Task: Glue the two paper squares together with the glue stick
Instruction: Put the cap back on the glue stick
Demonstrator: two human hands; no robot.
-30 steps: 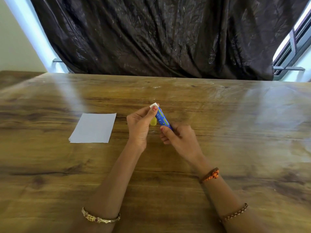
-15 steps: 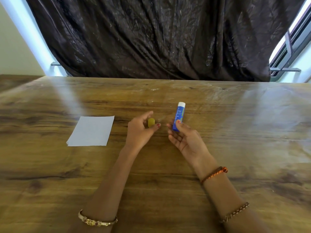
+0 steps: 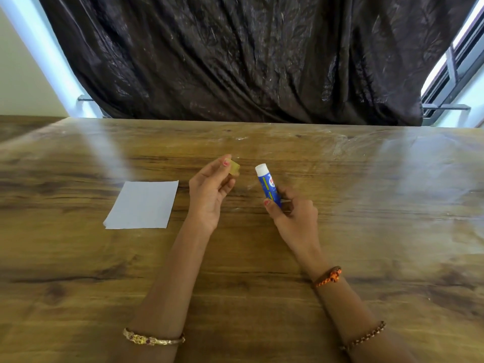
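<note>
A blue glue stick (image 3: 268,186) with its white tip bare stands upright in my right hand (image 3: 293,214), which grips its lower end. Its small yellow cap (image 3: 234,170) is pinched between the thumb and fingers of my left hand (image 3: 209,196), a short way left of the stick and apart from it. The white paper squares (image 3: 143,204) lie stacked flat on the wooden table (image 3: 366,231) to the left of my left hand; a second sheet's edge shows at the stack's lower left corner.
A dark curtain (image 3: 248,58) hangs behind the table's far edge. A window frame (image 3: 450,74) is at the upper right. Bracelets sit on both wrists.
The cap has come off the glue stick. My hands have drawn apart, the left one lifting the cap and the right one holding the uncapped stick more upright.
</note>
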